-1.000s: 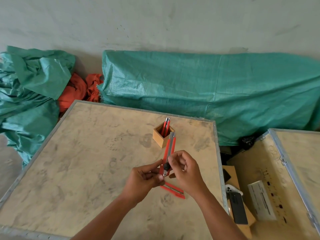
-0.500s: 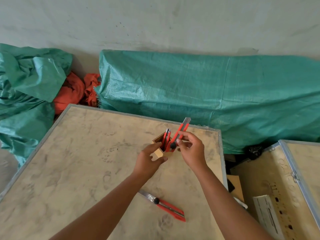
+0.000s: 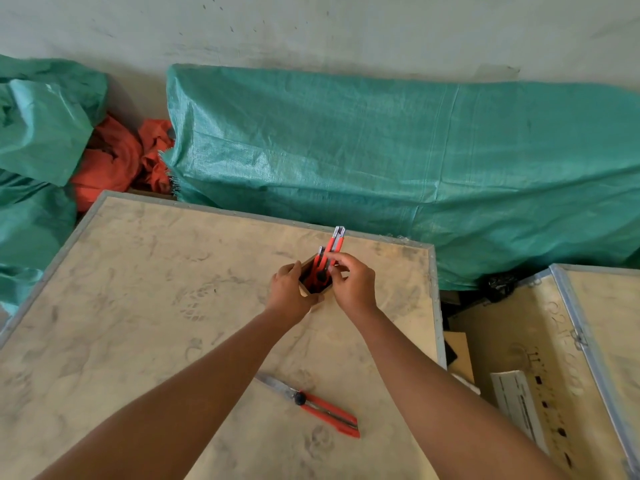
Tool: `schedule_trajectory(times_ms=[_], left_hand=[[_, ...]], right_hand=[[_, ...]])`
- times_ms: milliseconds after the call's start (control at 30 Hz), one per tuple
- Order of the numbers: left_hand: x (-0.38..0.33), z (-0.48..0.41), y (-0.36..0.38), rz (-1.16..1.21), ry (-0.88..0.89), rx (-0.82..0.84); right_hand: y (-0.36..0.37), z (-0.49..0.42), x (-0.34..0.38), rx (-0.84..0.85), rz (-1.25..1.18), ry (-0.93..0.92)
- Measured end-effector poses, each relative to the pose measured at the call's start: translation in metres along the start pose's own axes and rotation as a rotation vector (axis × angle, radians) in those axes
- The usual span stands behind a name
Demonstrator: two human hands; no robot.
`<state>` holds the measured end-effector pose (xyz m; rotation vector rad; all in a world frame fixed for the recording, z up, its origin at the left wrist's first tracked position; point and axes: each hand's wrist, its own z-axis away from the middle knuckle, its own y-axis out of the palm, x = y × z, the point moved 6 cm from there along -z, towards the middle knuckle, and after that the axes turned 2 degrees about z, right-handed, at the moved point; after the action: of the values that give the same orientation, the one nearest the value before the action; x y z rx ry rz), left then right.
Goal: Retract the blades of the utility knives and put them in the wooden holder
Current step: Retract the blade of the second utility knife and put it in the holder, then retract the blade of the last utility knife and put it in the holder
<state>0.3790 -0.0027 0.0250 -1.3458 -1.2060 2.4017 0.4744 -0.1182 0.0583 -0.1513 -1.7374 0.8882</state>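
A small wooden holder (image 3: 306, 291) stands near the far edge of the dusty wooden table (image 3: 145, 306). My left hand (image 3: 288, 292) grips its left side. My right hand (image 3: 351, 284) pinches a red utility knife (image 3: 335, 244) that stands tilted inside the holder, its metal tip pointing up. Another red knife (image 3: 317, 263) sits in the holder beside it. A third red utility knife (image 3: 311, 405) lies flat on the table between my forearms, with its blade extended toward the left.
A green tarp (image 3: 398, 161) covers a long bulk behind the table. More green tarp (image 3: 38, 140) and orange cloth (image 3: 114, 161) lie at the left. A second wooden crate (image 3: 540, 358) with a white paper (image 3: 517, 403) stands to the right.
My right hand carried the knife from in front of me to the holder and lowered it inside. My left hand moved up and took hold of the holder.
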Motion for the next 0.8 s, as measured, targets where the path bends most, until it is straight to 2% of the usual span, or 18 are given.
schedule_trajectory(times_ms=[200,300,467,633,800], left_hand=[[0.000,0.005,-0.005,0.025,0.020,-0.004],[0.001,0.015,-0.007,0.151,0.031,-0.050],[0.008,0.051,-0.013,0.322,0.075,-0.154],[0.031,0.108,-0.002,0.371,-0.049,-0.148],[0.071,0.160,0.028,0.485,-0.151,-0.099]], right_hand=[[0.000,0.006,-0.004,0.018,0.007,0.002],[-0.009,0.028,-0.013,-0.024,-0.022,-0.025],[-0.016,0.087,-0.051,0.038,-0.082,0.140],[-0.029,0.137,-0.064,0.079,-0.092,0.167],[-0.022,0.172,-0.068,0.241,-0.051,0.136]])
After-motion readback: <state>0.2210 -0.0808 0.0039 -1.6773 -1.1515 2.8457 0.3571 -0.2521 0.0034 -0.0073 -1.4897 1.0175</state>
